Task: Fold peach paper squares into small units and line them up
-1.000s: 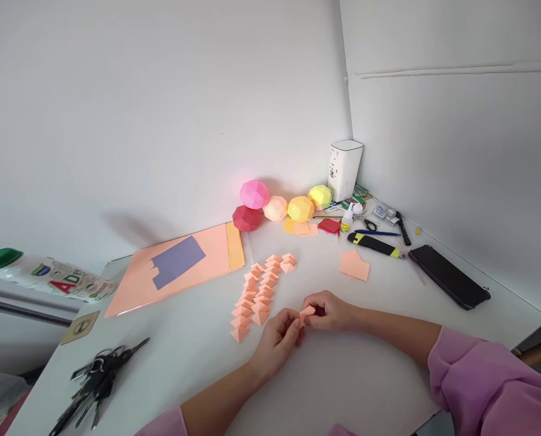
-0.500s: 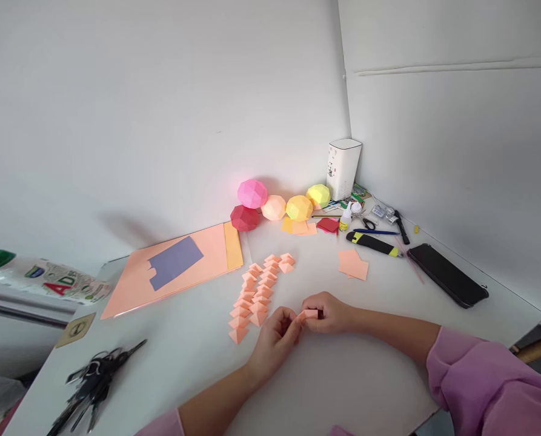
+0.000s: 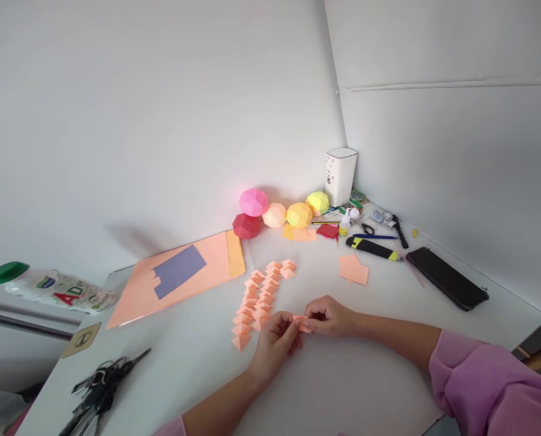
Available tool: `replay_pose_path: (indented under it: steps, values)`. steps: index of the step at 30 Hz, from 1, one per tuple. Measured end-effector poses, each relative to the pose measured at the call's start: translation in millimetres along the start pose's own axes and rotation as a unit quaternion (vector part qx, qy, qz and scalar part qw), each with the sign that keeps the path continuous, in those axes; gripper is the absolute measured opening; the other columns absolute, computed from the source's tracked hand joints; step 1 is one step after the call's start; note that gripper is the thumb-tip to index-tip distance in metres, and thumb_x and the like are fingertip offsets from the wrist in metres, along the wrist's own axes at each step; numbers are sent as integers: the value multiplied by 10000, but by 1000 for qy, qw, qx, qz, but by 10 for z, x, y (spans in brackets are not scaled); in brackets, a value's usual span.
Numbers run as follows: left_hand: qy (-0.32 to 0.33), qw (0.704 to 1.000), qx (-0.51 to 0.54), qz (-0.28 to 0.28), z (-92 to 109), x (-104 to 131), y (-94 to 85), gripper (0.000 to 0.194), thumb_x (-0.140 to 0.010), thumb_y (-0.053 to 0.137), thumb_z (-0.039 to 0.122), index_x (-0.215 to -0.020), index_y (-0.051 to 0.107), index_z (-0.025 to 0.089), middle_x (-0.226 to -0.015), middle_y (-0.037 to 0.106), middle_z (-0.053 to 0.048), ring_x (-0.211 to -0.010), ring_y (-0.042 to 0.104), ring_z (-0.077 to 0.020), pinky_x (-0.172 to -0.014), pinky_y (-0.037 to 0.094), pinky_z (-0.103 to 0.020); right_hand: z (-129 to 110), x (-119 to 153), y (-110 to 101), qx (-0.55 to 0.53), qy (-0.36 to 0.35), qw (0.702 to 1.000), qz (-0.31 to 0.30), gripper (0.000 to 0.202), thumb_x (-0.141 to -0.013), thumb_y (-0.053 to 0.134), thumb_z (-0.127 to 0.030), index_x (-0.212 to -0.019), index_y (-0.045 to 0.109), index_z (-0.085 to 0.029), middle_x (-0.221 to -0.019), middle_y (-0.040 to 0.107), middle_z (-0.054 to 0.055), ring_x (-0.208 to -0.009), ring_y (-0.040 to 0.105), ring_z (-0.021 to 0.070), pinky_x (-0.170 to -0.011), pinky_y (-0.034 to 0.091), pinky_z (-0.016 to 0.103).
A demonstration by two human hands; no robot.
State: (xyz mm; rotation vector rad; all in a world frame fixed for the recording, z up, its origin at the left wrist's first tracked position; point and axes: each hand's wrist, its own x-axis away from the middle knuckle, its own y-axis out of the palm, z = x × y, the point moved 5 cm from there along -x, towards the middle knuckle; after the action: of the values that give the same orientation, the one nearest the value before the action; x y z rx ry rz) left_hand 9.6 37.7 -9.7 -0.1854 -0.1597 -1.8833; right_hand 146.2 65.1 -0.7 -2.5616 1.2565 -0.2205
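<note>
Between my two hands is a small folded piece of peach paper (image 3: 303,324). My left hand (image 3: 277,340) pinches its left side between thumb and fingers. On the other side, my right hand (image 3: 328,316) has its fingertips closed on the paper's right edge. Just beyond my left hand, rows of peach folded paper units (image 3: 266,297) with pointed tops stand on the white table. Two flat peach paper squares (image 3: 354,270) lie past my right hand, one overlapping the other.
Faceted paper balls (image 3: 299,215) line the wall beside a white box-shaped device (image 3: 341,175). At right lie a utility knife (image 3: 372,249), a glue bottle (image 3: 344,223) and a black phone (image 3: 447,277). Peach sheets (image 3: 136,290), keys (image 3: 104,390) and a bottle (image 3: 61,293) occupy the left.
The peach paper has turned in my fingers and shows a shorter, more folded shape. My right fingertips have shifted onto its edge. The camera view has tilted slightly.
</note>
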Motion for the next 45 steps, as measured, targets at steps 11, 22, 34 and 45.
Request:
replay_pose_path:
  steps: [11,22,34,45]
  values:
    - [-15,1000,-5,1,0,-11,-21,343,-831,518,494,-715,457,177,-513,538,36,-462,457,-79,-457,350,-189,-23,8,9,53,-48,997,6,308,-837,466,-256,-547,454,-151,-535,378,-45,-500,329,75,-479,273,209]
    - [-8,1000,7,-15,10,-26,-18,357,-824,513,508,-748,554,161,-517,528,35,-422,452,-79,-439,349,-200,-73,53,-4,99,-105,989,45,221,-872,438,-265,-680,477,-164,-584,425,-41,-516,377,82,-488,325,199]
    - [-33,999,21,-21,20,-8,-14,364,-807,523,519,-827,568,158,-570,549,25,-435,446,-81,-448,325,-208,-188,121,27,155,-281,945,70,143,-888,446,-164,-910,587,-175,-797,553,57,-730,547,135,-647,471,241]
    - [-11,998,32,-55,71,14,1,312,-818,541,445,-930,581,156,-674,573,-1,-487,455,-79,-474,342,-216,-166,90,-10,107,-250,958,87,186,-892,477,-234,-874,648,-164,-763,588,75,-723,566,152,-642,486,278]
